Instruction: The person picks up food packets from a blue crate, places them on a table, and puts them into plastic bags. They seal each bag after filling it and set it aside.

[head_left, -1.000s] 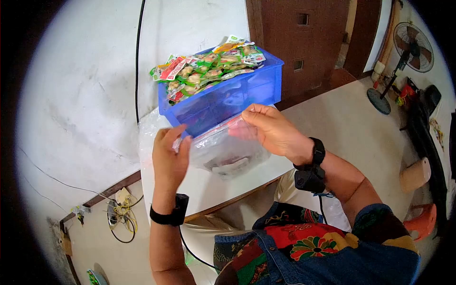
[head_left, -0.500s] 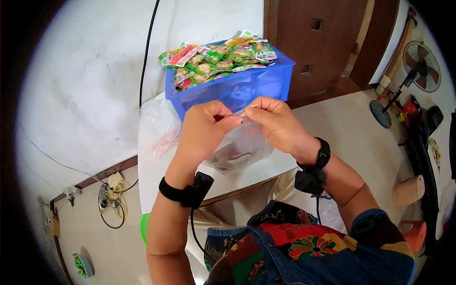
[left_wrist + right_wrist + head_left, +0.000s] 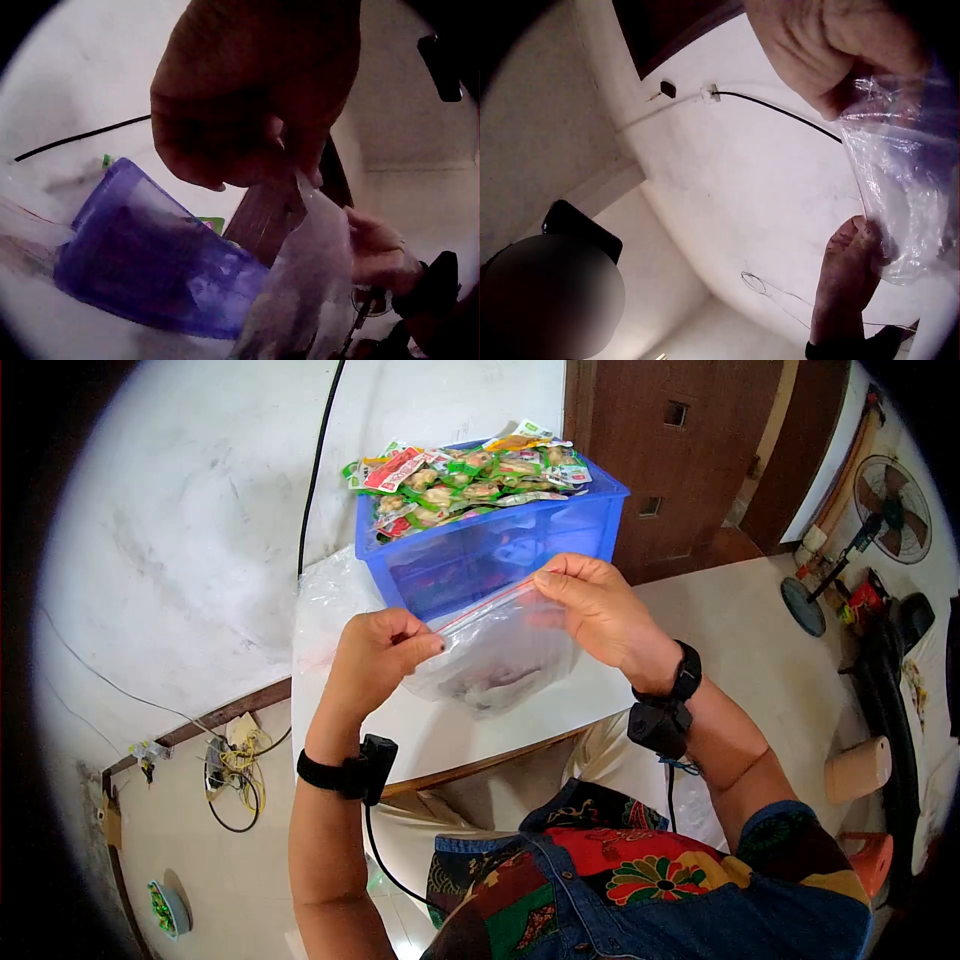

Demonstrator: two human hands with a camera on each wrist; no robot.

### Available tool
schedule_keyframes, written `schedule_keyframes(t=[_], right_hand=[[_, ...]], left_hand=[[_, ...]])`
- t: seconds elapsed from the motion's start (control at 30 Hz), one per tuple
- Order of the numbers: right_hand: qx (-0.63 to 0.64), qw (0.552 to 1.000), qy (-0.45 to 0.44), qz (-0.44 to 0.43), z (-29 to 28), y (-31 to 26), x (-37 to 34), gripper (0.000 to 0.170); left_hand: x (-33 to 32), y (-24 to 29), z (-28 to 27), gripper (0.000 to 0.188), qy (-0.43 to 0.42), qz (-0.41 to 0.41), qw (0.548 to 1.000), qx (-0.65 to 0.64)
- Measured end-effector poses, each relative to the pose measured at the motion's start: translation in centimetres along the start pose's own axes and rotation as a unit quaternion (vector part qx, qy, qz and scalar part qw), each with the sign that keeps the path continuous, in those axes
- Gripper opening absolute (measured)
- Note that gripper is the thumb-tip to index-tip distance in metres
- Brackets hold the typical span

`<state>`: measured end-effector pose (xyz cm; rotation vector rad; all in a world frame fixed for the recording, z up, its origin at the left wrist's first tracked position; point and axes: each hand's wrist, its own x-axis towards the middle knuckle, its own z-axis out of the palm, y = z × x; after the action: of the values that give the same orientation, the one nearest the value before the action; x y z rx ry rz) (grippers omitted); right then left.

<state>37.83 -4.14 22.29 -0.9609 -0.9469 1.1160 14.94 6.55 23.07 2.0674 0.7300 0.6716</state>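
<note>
A clear plastic bag (image 3: 500, 655) with a red line along its top edge is stretched between both hands above the white table (image 3: 420, 730). The left hand (image 3: 372, 660) pinches its left top corner between thumb and fingers. At the other top corner the right hand (image 3: 610, 615) grips the edge. Something dark shows low in the bag, too blurred to name. In the left wrist view the bag (image 3: 307, 262) hangs from the left hand (image 3: 255, 97). The right wrist view shows the right hand (image 3: 840, 45) on the shiny bag (image 3: 900, 180), the left hand (image 3: 847, 277) at its far corner.
Behind the bag stands a blue crate (image 3: 500, 550) heaped with green and red snack packets (image 3: 460, 480). More clear plastic (image 3: 340, 595) lies at the table's left. A fan (image 3: 890, 510) stands at the right, and cables (image 3: 240, 770) lie on the floor at left.
Over the last half second the left hand has moved left along the bag's top, away from the right hand, and the top edge is now spread out. Earlier the hands came close together.
</note>
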Motion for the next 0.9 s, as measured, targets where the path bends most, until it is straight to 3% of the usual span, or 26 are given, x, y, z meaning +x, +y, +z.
schedule_keyframes(t=[0.23,0.33,0.4,0.43,0.5,0.57,0.67,0.7,0.73,0.77,0.83,0.87,0.9], right_hand=[[0.022,1.0,0.003,0.009,-0.6,0.0,0.1,0.012],[0.037,0.999,0.003,0.005,-0.4,0.0,0.1,0.011],[0.052,0.999,0.004,0.003,-0.5,0.1,0.1,0.011],[0.067,0.998,0.005,0.002,-0.6,0.1,0.1,0.011],[0.072,0.997,-0.007,0.005,-1.1,0.2,0.3,0.011],[0.078,0.997,-0.019,0.008,-1.5,0.0,0.5,0.011],[-0.02,1.0,0.02,0.009,-1.7,-0.3,0.9,0.013],[-0.19,0.973,0.038,-0.124,-1.5,-0.3,1.3,0.017],[-0.35,0.901,0.054,-0.251,-1.0,-0.3,1.6,0.021],[-0.349,0.902,0.055,-0.249,-0.2,-0.3,1.7,0.021],[-0.445,0.805,-0.017,-0.392,1.8,-0.6,1.9,0.022],[-0.444,0.807,-0.013,-0.39,2.6,-1.0,1.8,0.022],[-0.485,0.816,-0.072,-0.308,3.4,-1.6,1.7,0.02]], left_hand=[[-1.4,-2.2,-0.9,0.006,0.01,-0.029,0.998,-0.049],[-1.3,-3.0,-0.2,0.007,0.043,-0.039,0.988,-0.146],[-0.7,-4.8,0.3,0.007,0.054,0.004,0.952,-0.301],[-0.7,-4.4,0.6,0.007,0.053,0.006,0.952,-0.3],[-0.6,-2.7,2.0,0.007,0.08,0.019,0.888,-0.452],[-0.7,-1.6,2.0,0.007,0.065,0.034,0.878,-0.473],[-0.9,-0.6,2.0,0.008,0.099,0.002,0.887,-0.451],[-0.9,-0.4,2.0,0.009,0.116,-0.003,0.895,-0.432],[-1.1,-0.2,2.1,0.01,0.133,-0.008,0.902,-0.412],[-1.2,0.0,2.1,0.01,0.132,-0.011,0.902,-0.411],[-1.3,0.4,2.3,0.009,0.113,-0.017,0.918,-0.38],[-1.3,0.6,2.4,0.009,0.11,-0.02,0.919,-0.378],[-1.4,0.9,2.6,0.008,0.105,-0.014,0.924,-0.368]])
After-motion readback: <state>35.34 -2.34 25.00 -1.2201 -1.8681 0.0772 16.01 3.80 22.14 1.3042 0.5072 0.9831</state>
